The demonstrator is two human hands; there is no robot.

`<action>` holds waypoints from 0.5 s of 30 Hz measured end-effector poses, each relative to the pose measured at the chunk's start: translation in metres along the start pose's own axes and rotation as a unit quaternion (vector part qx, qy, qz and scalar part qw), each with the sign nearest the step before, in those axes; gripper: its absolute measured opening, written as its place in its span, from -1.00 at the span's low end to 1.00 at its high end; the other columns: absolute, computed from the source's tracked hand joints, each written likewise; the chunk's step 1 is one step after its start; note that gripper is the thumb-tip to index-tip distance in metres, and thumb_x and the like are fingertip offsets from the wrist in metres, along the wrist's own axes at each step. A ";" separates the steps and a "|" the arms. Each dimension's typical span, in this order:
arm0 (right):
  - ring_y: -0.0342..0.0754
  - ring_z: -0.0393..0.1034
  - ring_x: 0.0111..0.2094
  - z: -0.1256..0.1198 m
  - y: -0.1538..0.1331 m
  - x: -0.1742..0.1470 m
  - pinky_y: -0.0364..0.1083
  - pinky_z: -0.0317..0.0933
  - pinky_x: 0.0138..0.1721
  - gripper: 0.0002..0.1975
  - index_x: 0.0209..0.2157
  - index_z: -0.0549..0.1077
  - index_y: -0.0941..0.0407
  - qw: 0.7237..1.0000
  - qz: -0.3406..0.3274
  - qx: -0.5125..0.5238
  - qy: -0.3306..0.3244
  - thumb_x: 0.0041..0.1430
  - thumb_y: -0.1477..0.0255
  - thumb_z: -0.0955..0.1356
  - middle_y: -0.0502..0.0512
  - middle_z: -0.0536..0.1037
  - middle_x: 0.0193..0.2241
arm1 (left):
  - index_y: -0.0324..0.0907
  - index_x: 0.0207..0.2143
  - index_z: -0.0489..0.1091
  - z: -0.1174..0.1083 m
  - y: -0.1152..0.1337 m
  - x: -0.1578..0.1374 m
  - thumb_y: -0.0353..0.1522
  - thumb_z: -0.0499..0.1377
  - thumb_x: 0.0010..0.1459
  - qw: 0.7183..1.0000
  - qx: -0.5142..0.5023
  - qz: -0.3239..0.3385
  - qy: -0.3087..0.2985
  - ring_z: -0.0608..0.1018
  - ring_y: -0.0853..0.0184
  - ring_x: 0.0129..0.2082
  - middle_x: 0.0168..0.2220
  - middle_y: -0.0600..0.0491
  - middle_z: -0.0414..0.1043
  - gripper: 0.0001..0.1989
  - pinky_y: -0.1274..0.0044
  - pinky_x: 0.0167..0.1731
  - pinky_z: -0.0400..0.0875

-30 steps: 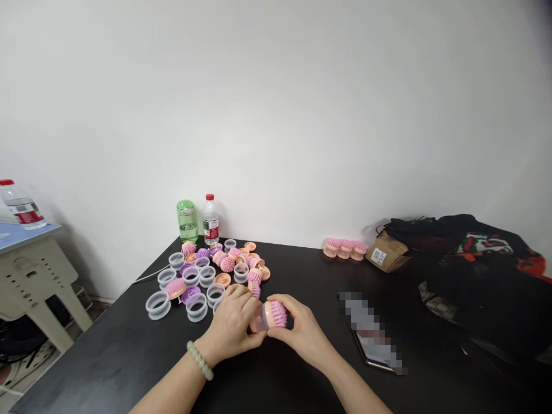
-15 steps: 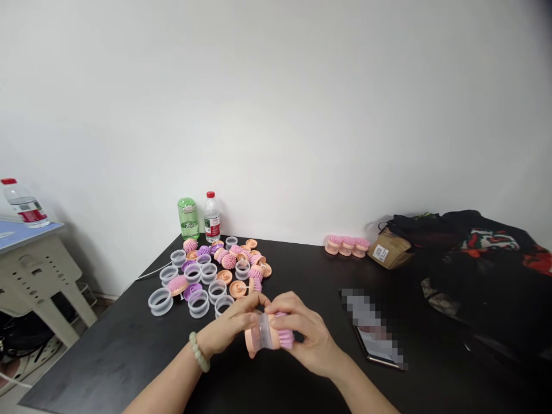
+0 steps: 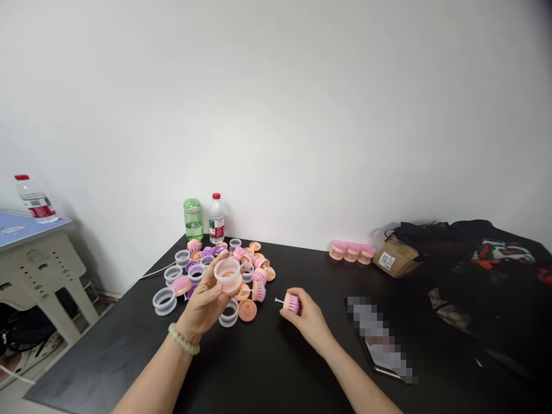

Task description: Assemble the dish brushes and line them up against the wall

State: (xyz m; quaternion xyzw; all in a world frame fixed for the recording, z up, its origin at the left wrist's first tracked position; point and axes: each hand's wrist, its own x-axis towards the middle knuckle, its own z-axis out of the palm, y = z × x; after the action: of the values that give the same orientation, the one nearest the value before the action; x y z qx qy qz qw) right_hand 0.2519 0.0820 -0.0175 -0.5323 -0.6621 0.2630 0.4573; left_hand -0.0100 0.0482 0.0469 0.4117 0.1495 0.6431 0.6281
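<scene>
My left hand point(image 3: 203, 306) is closed around a clear plastic ring with a peach base point(image 3: 227, 277), its open top tipped toward me. To the right, just over the black table, my right hand point(image 3: 311, 323) grips a pink-bristled brush head point(image 3: 292, 303); a thin white stem sticks out of its left side. Beyond my left hand lie loose clear rings point(image 3: 164, 301), peach discs point(image 3: 247, 310), and pink brush heads point(image 3: 259, 290), with some purple parts among them. My left hand hides some of this pile.
Three pink-and-peach brushes point(image 3: 352, 252) stand in a row near the wall. A green bottle point(image 3: 193, 221) and a water bottle point(image 3: 216, 219) stand at the back left. On the right are a phone point(image 3: 379, 339), a brown paper bag point(image 3: 397, 257) and dark cloth point(image 3: 461, 253).
The brush head and clear ring, held together before, are now apart. My left hand has moved up and left with the ring and base; my right hand has moved slightly away with the brush head.
</scene>
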 end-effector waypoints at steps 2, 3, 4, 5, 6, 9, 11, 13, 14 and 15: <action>0.13 0.50 -0.19 0.011 0.006 0.005 0.09 0.41 -0.13 -0.64 -0.18 0.47 0.06 1.000 -0.009 -0.004 0.006 -0.11 0.42 0.44 0.09 0.54 -0.21 | 0.03 0.11 0.30 0.004 -0.002 0.000 -0.36 0.37 0.03 0.999 0.034 -0.012 -0.008 0.52 0.24 -0.04 -0.03 0.04 0.43 -0.41 0.43 -0.04 0.39; 0.14 0.49 -0.14 0.015 0.008 0.008 0.10 0.41 -0.10 -0.59 -0.13 0.46 0.07 1.000 -0.014 -0.003 0.008 -0.11 0.43 0.43 0.13 0.53 -0.14 | 0.03 0.09 0.29 0.005 -0.003 0.000 -0.38 0.38 0.02 0.998 0.059 -0.021 -0.016 0.53 0.26 -0.08 -0.02 0.04 0.42 -0.42 0.44 -0.07 0.40; 0.15 0.48 -0.10 0.018 0.009 0.009 0.10 0.41 -0.08 -0.53 -0.07 0.45 0.07 1.000 -0.020 -0.001 0.008 -0.11 0.43 0.42 0.16 0.51 -0.08 | 0.03 0.07 0.28 0.007 -0.004 0.000 -0.38 0.38 0.02 0.995 0.091 -0.028 -0.023 0.53 0.27 -0.10 -0.02 0.04 0.40 -0.43 0.45 -0.11 0.40; 0.15 0.48 -0.08 0.020 0.010 0.010 0.11 0.42 -0.08 -0.49 -0.02 0.43 0.08 1.000 -0.026 0.001 0.008 -0.11 0.44 0.42 0.18 0.49 -0.04 | 0.02 0.03 0.27 0.009 -0.005 0.000 -0.38 0.39 0.02 0.991 0.131 -0.030 -0.029 0.52 0.27 -0.10 -0.02 0.04 0.39 -0.45 0.45 -0.13 0.40; 0.15 0.47 -0.05 0.020 0.011 0.010 0.11 0.42 -0.06 -0.46 0.01 0.41 0.08 0.999 -0.032 0.003 0.009 -0.11 0.45 0.41 0.20 0.47 -0.02 | 0.00 -0.01 0.26 0.010 -0.007 0.000 -0.37 0.39 0.01 0.983 0.179 -0.025 -0.036 0.50 0.26 -0.10 -0.03 0.04 0.37 -0.48 0.45 -0.14 0.40; 0.18 0.42 0.02 0.016 0.010 0.005 0.15 0.41 -0.03 -0.48 0.04 0.40 0.06 0.997 -0.069 -0.001 0.026 -0.04 0.43 0.39 0.20 0.47 0.00 | -0.08 -0.09 0.24 0.012 -0.011 -0.001 -0.30 0.37 0.02 0.936 0.347 0.005 -0.067 0.44 0.20 -0.06 -0.08 0.02 0.35 -0.55 0.40 -0.10 0.37; 0.17 0.42 -0.01 0.008 0.006 -0.001 0.15 0.41 -0.04 -0.54 0.03 0.41 0.04 0.992 -0.119 -0.013 0.046 0.04 0.42 0.39 0.19 0.48 -0.01 | -0.11 -0.10 0.26 0.014 -0.013 -0.002 -0.28 0.32 0.06 0.897 0.429 0.020 -0.100 0.43 0.20 -0.08 -0.10 0.00 0.35 -0.60 0.38 -0.08 0.36; 0.13 0.45 -0.09 0.001 -0.003 -0.008 0.11 0.43 -0.07 -0.61 0.03 0.42 0.04 0.982 -0.178 -0.020 0.057 0.13 0.39 0.39 0.19 0.50 -0.05 | -0.12 -0.06 0.28 0.017 -0.014 -0.004 -0.31 0.27 0.10 0.873 0.469 0.023 -0.135 0.43 0.21 -0.10 -0.08 -0.01 0.35 -0.64 0.39 -0.07 0.35; 0.11 0.46 -0.12 -0.003 -0.010 -0.011 0.09 0.43 -0.08 -0.63 0.04 0.41 0.03 0.977 -0.204 -0.018 0.052 0.17 0.38 0.39 0.18 0.50 -0.06 | -0.11 -0.03 0.29 0.018 -0.015 -0.005 -0.33 0.25 0.12 0.864 0.479 0.024 -0.150 0.44 0.22 -0.10 -0.07 -0.01 0.36 -0.64 0.39 -0.07 0.35; 0.09 0.47 -0.14 -0.005 -0.017 -0.015 0.06 0.43 -0.09 -0.64 0.05 0.41 0.02 0.973 -0.227 -0.012 0.041 0.22 0.35 0.39 0.18 0.50 -0.06 | -0.10 -0.02 0.30 0.019 -0.016 -0.005 -0.34 0.25 0.12 0.858 0.487 0.027 -0.162 0.43 0.22 -0.09 -0.06 -0.01 0.36 -0.63 0.40 -0.07 0.34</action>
State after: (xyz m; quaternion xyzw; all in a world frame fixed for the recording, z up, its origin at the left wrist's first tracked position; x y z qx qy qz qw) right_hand 0.2488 0.0624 -0.0063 -0.3840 -0.7494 0.1222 0.5254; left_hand 0.0136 0.0398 0.0456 0.7672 0.3287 0.4289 0.3455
